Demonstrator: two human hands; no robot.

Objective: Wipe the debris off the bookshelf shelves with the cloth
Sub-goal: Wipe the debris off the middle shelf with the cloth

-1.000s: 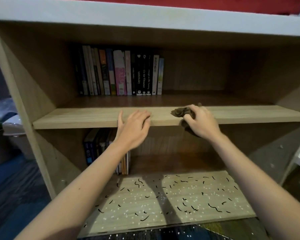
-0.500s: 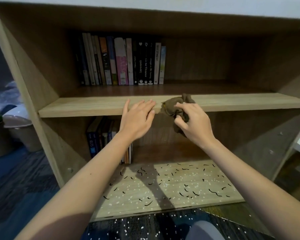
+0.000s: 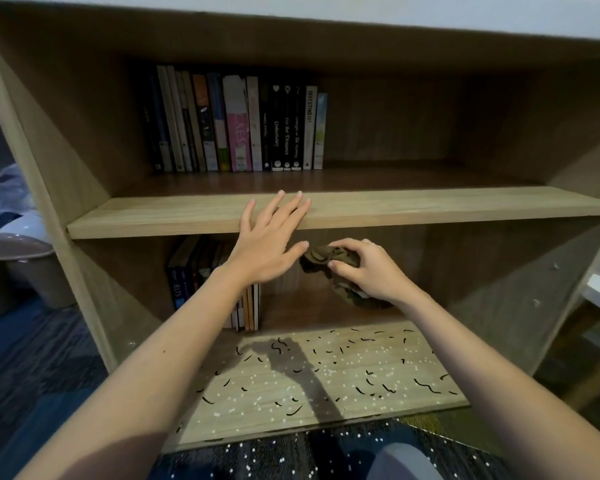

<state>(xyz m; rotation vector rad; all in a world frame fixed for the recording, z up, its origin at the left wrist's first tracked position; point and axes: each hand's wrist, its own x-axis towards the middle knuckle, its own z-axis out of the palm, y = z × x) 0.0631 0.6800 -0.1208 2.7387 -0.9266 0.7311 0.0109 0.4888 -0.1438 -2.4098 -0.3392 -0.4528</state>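
Note:
A wooden bookshelf fills the head view. My left hand (image 3: 269,237) lies flat with straight fingers on the front edge of the middle shelf (image 3: 430,206). Just below that shelf, my right hand (image 3: 368,271) grips a crumpled dark olive cloth (image 3: 326,258) in front of the lower compartment. The bottom shelf (image 3: 326,375) is strewn with black squiggly scraps and small white specks. The middle shelf's top looks free of debris.
Several books (image 3: 236,126) stand at the back left of the middle shelf, and more books (image 3: 194,271) stand at the left of the lower compartment. White specks lie on the dark floor (image 3: 274,455) in front. A lidded bin (image 3: 21,251) stands to the left.
My right hand has come off the middle shelf's edge and dropped below it with the cloth. My left hand stays on the shelf edge. The view has moved closer.

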